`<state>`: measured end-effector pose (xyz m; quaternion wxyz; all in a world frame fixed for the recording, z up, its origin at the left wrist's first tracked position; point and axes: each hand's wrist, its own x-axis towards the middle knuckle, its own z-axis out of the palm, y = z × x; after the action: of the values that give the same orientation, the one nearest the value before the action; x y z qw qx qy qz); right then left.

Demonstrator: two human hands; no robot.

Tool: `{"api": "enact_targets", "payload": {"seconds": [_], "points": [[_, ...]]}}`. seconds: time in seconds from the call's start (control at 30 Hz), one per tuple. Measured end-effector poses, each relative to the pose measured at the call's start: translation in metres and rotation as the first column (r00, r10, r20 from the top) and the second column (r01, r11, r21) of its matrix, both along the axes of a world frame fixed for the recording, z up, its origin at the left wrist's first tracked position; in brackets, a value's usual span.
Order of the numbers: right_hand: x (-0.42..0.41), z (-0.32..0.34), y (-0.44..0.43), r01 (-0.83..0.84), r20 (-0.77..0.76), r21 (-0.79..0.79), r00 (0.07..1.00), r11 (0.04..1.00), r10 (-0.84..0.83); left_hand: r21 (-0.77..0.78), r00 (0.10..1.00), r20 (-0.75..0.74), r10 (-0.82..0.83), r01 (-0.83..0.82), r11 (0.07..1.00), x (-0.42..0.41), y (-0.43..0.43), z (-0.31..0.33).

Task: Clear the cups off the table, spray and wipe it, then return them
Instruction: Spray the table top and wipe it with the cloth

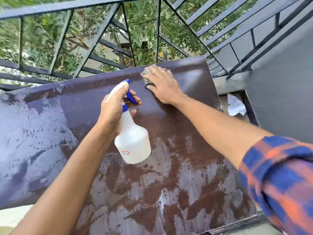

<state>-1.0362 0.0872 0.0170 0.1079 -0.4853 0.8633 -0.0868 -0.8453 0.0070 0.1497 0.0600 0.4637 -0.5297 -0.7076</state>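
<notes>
The dark brown table (194,119) is wet, with streaks and puddles of spray over its left and near parts. My left hand (115,107) grips the neck of a white spray bottle (133,143) with a blue nozzle and trigger, held above the middle of the table. My right hand (162,83) lies flat on a grey cloth (147,75) and presses it onto the far right part of the tabletop. The cloth is mostly hidden under the hand. No cups are in view.
A dark metal railing (94,43) runs along the table's far edge, with green plants beyond it. A grey wall (279,102) stands at the right. A crumpled white paper (236,105) lies in the gap between table and wall.
</notes>
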Motion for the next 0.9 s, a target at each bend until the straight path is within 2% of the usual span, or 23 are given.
{"api": "enact_targets", "payload": {"seconds": [0.07,0.13,0.27,0.6,0.77,0.9], "points": [[-0.032,0.002,0.026,0.172,-0.030,0.008,0.985,0.985,-0.172,0.008,1.000,-0.007,-0.003,0.003,1.000,0.002,0.004,0.003],[-0.077,0.006,0.062,0.369,0.017,0.014,0.929,0.929,-0.369,0.006,1.000,-0.015,-0.013,0.014,1.000,0.005,0.009,0.005],[-0.113,0.018,0.127,0.358,0.138,0.079,0.920,0.930,-0.366,0.008,0.998,-0.018,-0.056,0.056,0.998,0.007,0.021,0.005],[0.042,-0.003,0.272,0.411,0.214,-0.158,0.902,0.898,-0.375,0.015,0.985,-0.014,-0.173,0.173,0.985,0.005,0.079,0.017],[0.121,-0.004,0.352,0.521,0.207,-0.035,0.839,0.853,-0.504,-0.011,0.989,-0.009,-0.147,0.147,0.989,0.026,0.108,0.028],[0.124,0.002,0.335,0.555,0.159,-0.018,0.823,0.831,-0.546,-0.031,0.995,0.006,-0.100,0.100,0.994,0.050,0.125,0.036]]}}
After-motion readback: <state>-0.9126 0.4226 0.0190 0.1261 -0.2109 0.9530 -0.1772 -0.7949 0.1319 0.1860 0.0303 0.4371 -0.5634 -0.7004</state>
